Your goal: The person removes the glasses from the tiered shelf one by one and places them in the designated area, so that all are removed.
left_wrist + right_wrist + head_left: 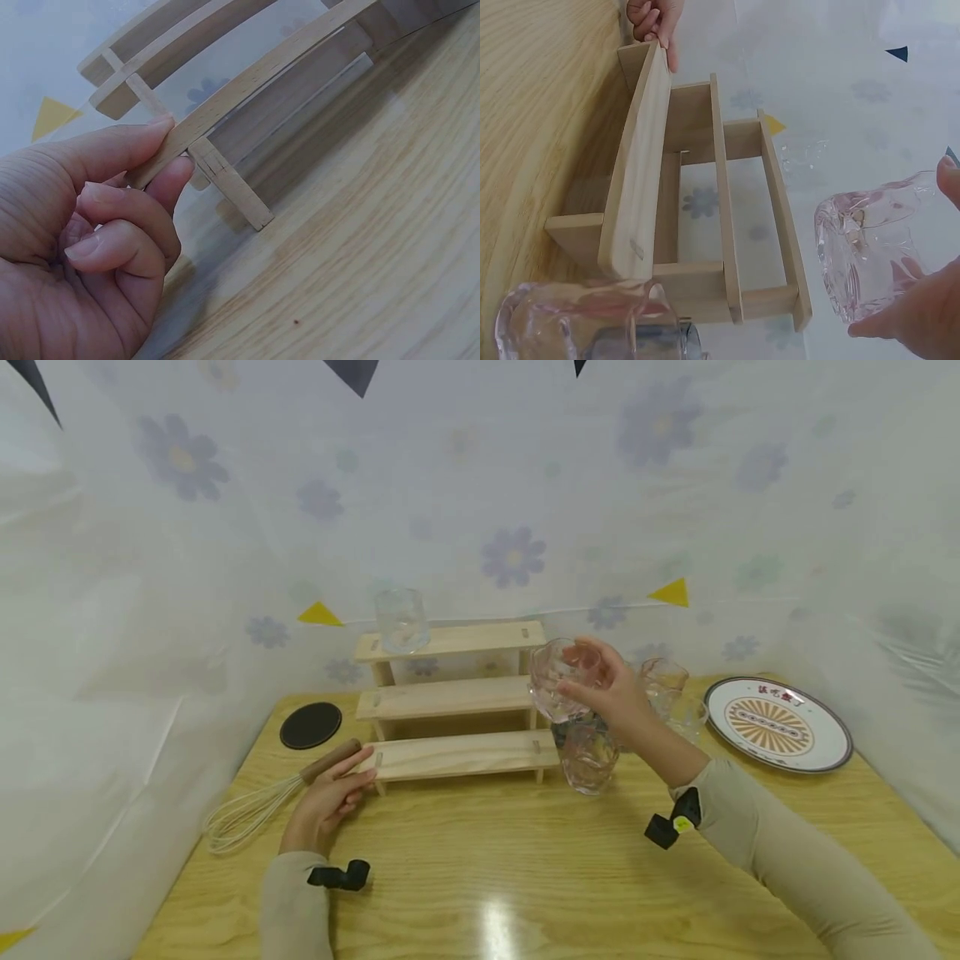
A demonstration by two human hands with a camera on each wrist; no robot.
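A three-step wooden rack (457,697) stands at the back of the table. My right hand (611,689) grips a clear glass cup (558,677) in the air, just right of the rack's middle step; the glass cup (866,255) shows tilted against the curtain in the right wrist view. My left hand (333,793) pinches the left end of the lowest step (225,112) between thumb and fingers (161,180). One more glass (401,620) sits on the top step. Another glass (587,756) stands on the table below my right hand.
A wire whisk (262,806) with a wooden handle lies left of my left hand. A black round coaster (311,725) sits behind it. Two more glasses (667,689) and a patterned plate (776,722) stand at the right. A flowered curtain (480,485) encloses the table.
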